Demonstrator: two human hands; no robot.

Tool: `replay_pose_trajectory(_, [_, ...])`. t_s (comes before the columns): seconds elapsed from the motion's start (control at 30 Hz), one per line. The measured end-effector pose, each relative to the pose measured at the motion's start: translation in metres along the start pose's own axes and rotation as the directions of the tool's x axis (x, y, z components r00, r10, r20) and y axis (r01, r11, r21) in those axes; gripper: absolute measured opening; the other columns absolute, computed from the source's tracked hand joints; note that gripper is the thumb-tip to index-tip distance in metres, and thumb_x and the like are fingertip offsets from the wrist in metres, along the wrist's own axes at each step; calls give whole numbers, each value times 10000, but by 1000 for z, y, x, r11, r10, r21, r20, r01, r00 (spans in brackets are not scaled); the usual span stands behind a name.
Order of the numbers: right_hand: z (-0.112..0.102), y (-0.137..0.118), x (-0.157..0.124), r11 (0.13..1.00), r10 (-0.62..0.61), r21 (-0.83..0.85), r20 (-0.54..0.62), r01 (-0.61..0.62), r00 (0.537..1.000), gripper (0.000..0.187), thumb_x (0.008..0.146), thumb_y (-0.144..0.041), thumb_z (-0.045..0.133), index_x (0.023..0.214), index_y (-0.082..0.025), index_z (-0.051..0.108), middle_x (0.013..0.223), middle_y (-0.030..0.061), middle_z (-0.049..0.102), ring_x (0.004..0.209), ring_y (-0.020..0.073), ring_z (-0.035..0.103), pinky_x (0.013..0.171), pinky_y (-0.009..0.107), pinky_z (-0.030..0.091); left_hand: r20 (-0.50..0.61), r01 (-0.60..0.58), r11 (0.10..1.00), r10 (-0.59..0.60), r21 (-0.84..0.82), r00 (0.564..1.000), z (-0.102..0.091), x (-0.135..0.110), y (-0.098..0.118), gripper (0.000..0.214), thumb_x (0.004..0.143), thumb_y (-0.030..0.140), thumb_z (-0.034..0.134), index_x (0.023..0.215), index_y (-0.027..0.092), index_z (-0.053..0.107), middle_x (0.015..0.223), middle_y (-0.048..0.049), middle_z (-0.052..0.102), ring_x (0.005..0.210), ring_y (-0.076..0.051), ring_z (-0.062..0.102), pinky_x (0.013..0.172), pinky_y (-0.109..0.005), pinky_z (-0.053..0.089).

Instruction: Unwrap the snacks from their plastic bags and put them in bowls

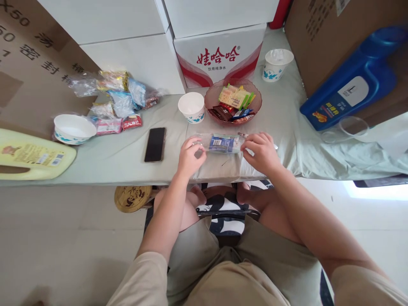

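A clear plastic bag with blue-printed packets (pixel 223 143) inside lies near the table's front edge, between my two hands. My left hand (pixel 192 156) pinches the bag's clear left end, thumb and forefinger curled into a ring. At the other end, the bent fingers of my right hand (pixel 259 151) close on the bag's edge. Just behind it stands a pink ribbed bowl (pixel 234 121) of small wrapped snacks (pixel 235 97). A white paper cup (pixel 191 108) with blue leaf prints is left of the bowl. Further left, a black phone (pixel 155 144) lies flat.
Several plastic-wrapped snack bags (pixel 123 102) and a paper bowl (pixel 75 128) sit at the left, by a yellow jug (pixel 35 157). At the right are another paper cup (pixel 276 66), a blue bottle (pixel 350 85) and a clear cup (pixel 346 128). Boxes (pixel 219 57) line the back.
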State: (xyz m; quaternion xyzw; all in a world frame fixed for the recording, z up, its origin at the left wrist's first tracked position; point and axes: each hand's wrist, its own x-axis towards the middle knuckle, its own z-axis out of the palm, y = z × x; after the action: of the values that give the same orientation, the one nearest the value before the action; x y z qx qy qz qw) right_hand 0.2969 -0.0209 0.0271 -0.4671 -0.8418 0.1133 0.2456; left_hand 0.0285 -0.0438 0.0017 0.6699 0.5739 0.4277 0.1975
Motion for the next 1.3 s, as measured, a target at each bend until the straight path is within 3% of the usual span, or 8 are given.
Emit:
replay_pose_trajectory(0.13, [-13, -8, -14, 993, -72, 115, 282, 41, 957, 238, 850, -282, 548, 998, -262, 734, 984, 49, 764, 886, 236, 679, 811, 373, 479, 159, -15, 999, 23, -51, 987, -17, -20, 13, 118, 703, 147, 685, 773, 241, 691, 901, -39, 737, 860, -201, 682, 866, -352, 546])
replay_pose_trajectory(0.27, [-7, -9, -16, 994, 87, 19, 500, -111, 862, 287, 895, -373, 527, 1073, -294, 738, 821, 15, 770, 729, 210, 673, 650, 313, 441, 354, 195, 974, -145, -112, 924, -23, -34, 13, 147, 780, 250, 668, 919, 237, 715, 682, 9, 702, 530, -125, 583, 576, -251, 493])
replay_pose_trajectory(0.43, [2, -11, -4, 954, 285, -187, 331, -234, 899, 435, 932, -369, 493, 1331, -277, 639, 949, 74, 780, 800, 284, 697, 681, 374, 485, 24, 117, 993, -117, 22, 993, -18, -12, 2, 270, 705, 208, 758, 972, 240, 743, 1028, -66, 735, 971, -231, 676, 970, -378, 516])
replay_pose_trajectory(0.53, [6, -18, 0, 970, 239, -84, 174, -227, 955, 535, 935, -319, 485, 1463, -237, 508, 1290, 123, 692, 952, 300, 697, 751, 405, 528, 54, 85, 996, -85, -4, 995, -11, 8, -7, 488, 541, 137, 851, 1004, 244, 741, 1339, -97, 633, 1349, -339, 490, 1189, -479, 341])
replay_pose_trajectory(0.63, [12, -26, 1, 986, 165, -36, 51, -163, 985, 392, 956, -303, 460, 1307, -212, 610, 1402, 148, 604, 1118, 307, 651, 837, 409, 540, 165, 126, 991, -119, -33, 979, -3, 17, -13, 262, 605, 124, 810, 822, 235, 714, 1035, -81, 705, 1146, -309, 601, 1111, -472, 410])
replay_pose_trajectory(0.77, [24, -31, 5, 1000, -25, -10, 167, 27, 986, 290, 954, -314, 505, 1183, -248, 671, 1236, 114, 685, 1141, 291, 633, 987, 437, 503, 189, 212, 971, -189, -112, 964, 6, 15, -12, 91, 803, 226, 696, 748, 224, 624, 690, 2, 595, 708, -172, 570, 778, -315, 499])
replay_pose_trajectory(0.97, [41, -27, 11, 994, -93, -20, 311, 104, 946, 638, 819, -245, 631, 1448, -243, 523, 1531, 102, 510, 1436, 351, 417, 1113, 539, 426, 297, 548, 660, -463, -514, 835, 14, 15, 2, 251, 866, 442, 679, 830, 226, 558, 803, -11, 603, 744, -157, 650, 471, -182, 339])
replay_pose_trajectory(1.3, [40, -10, 14, 979, -138, 184, 299, 85, 944, 717, 764, -148, 576, 1468, -260, 497, 1554, 100, 478, 1391, 300, 491, 1144, 495, 422, 475, 691, 336, -535, -640, 699, 1, 21, 8, 330, 779, 432, 747, 850, 214, 510, 842, -8, 622, 614, -145, 705, 376, -136, 88])
